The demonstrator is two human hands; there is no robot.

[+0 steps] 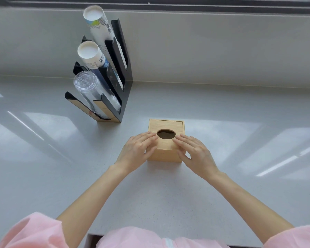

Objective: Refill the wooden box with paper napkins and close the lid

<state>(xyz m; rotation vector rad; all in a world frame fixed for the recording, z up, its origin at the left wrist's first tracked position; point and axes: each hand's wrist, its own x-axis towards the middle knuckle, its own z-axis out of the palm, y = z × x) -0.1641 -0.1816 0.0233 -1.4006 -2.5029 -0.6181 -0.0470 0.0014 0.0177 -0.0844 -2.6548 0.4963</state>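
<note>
Both hands lie flat and open on the wooden box (166, 140), left hand (138, 151), right hand (195, 154); the lid (166, 127) hole is too dark to see inside, tbh.

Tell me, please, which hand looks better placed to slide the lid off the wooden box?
Probably the left hand: its fingers lie flat on the lid beside the oval hole. The right hand mostly grips the wooden box at its corner, steadying it.
</note>
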